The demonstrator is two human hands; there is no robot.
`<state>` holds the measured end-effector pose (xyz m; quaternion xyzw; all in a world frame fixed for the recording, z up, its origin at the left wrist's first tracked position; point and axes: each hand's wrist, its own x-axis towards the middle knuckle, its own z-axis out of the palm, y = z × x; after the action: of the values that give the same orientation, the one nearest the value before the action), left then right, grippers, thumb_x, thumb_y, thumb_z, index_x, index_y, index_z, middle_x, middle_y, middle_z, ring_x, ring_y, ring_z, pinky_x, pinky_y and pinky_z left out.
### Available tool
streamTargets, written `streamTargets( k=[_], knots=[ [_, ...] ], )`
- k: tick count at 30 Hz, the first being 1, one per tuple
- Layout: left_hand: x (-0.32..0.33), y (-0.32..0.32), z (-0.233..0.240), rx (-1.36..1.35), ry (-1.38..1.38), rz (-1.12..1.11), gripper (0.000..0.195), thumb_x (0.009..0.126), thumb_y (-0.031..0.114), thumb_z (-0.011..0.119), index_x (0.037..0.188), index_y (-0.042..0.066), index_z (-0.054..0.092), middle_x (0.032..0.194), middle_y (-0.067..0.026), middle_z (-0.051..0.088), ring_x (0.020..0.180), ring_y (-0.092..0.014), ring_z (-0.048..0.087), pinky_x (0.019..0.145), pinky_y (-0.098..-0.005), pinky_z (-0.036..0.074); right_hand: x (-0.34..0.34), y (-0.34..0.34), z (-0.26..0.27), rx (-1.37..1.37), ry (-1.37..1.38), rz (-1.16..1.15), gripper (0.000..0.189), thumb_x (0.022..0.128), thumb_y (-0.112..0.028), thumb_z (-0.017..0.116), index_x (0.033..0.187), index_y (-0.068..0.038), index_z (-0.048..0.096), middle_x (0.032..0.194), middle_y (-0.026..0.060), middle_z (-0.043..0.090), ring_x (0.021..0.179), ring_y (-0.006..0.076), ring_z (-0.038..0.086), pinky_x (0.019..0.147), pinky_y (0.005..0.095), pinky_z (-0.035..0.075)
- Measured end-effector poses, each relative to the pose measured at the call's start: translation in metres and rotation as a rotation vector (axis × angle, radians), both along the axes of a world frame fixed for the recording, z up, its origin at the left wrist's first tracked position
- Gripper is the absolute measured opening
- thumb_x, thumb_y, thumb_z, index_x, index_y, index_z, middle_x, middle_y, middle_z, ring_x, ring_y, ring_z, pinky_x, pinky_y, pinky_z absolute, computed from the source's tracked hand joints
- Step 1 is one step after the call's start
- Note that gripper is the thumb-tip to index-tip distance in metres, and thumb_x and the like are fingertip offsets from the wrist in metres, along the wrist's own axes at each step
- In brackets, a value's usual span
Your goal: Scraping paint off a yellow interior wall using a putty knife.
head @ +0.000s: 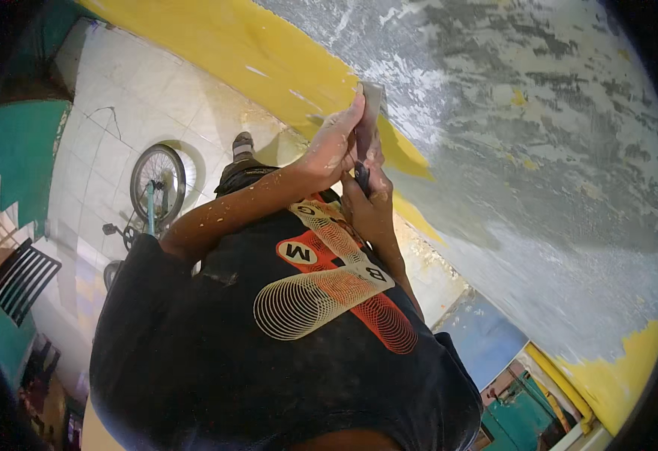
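Note:
A putty knife (368, 110) with a broad metal blade and a black handle points up the picture, in front of the wall (503, 169). My left hand (333, 144) grips it at the blade, thumb laid along the metal. Below, my right hand (369, 189) is closed round the handle. Pale flecks cover both hands and the left forearm. The wall behind the blade has grey and whitish patchy coating beside a band of yellow paint (284, 56). Whether the blade's edge touches the wall cannot be told.
A bicycle (151, 208) stands on the pale tiled floor (95, 163) to the left. My shoe (243, 145) is close to the wall's foot. Teal panels (22, 152) and a dark slatted object (23, 282) lie at far left; a yellow pipe (557, 383) runs at lower right.

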<state>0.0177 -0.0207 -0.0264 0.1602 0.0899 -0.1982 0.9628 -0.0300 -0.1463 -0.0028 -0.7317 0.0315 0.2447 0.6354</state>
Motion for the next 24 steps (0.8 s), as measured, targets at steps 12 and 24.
streamTargets(
  k=[12,24],
  knots=[
    [0.019,0.022,0.021,0.057,-0.124,0.272,0.043,0.099,0.053,0.038,0.085,0.013,0.046,0.061,0.0012,0.037,0.054,-0.012,0.036,0.058,-0.0266,0.038,0.041,0.026,0.003,0.069,-0.479,0.172,0.010,0.090,-0.003,0.057,0.099,-0.001,0.054,0.063,-0.0048,0.046,0.050,0.0026,0.042,0.043,0.0209,0.029],
    [0.019,0.020,0.026,0.072,-0.047,0.210,0.052,0.099,0.057,0.031,0.081,0.010,0.045,0.060,-0.0044,0.042,0.057,-0.019,0.043,0.063,-0.0309,0.040,0.043,0.019,0.006,0.050,-0.274,0.166,0.016,0.090,-0.002,0.056,0.105,-0.001,0.054,0.058,-0.0050,0.043,0.045,0.0025,0.038,0.041,0.0219,0.027]
  ],
)
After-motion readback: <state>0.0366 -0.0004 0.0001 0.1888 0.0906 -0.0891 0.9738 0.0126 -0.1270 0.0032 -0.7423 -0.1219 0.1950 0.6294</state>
